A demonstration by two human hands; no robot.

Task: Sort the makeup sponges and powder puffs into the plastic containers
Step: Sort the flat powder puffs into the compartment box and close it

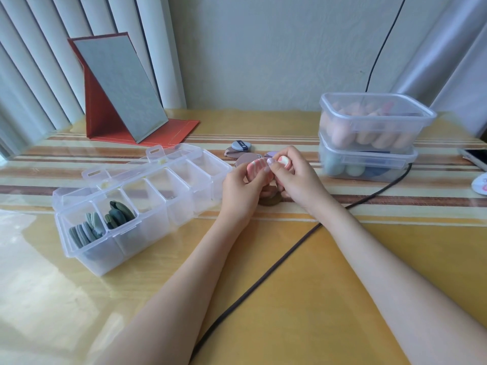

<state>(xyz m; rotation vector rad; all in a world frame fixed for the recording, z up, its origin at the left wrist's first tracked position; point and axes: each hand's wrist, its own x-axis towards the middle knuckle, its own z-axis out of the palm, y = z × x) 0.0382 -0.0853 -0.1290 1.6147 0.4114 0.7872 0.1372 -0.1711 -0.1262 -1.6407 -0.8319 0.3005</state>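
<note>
Both the left hand (241, 184) and right hand (295, 177) are pinching pink marbled powder puffs (257, 168) above the desk (290, 272), beside the divided organizer (142, 204).

1. Divided organiser (137, 204) blocks nine o'clock; its open lid (168, 159) lies behind.
2. Stacked tubs (369, 135) stand at two o'clock.
3. Loose puffs (241, 148) crowd twelve.
4. A cable (263, 270) crosses the bare table (303, 299) toward six.

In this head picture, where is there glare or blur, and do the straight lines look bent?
Head view: soft daylight; pale glare lies on the glossy table at the left. The stacked lidded containers look smeared by motion blur, while the compartment box stays fairly sharp. Wide-angle distortion bends the blinds and the table edge. Both hands, left hand and right hand, are slightly soft.
</note>
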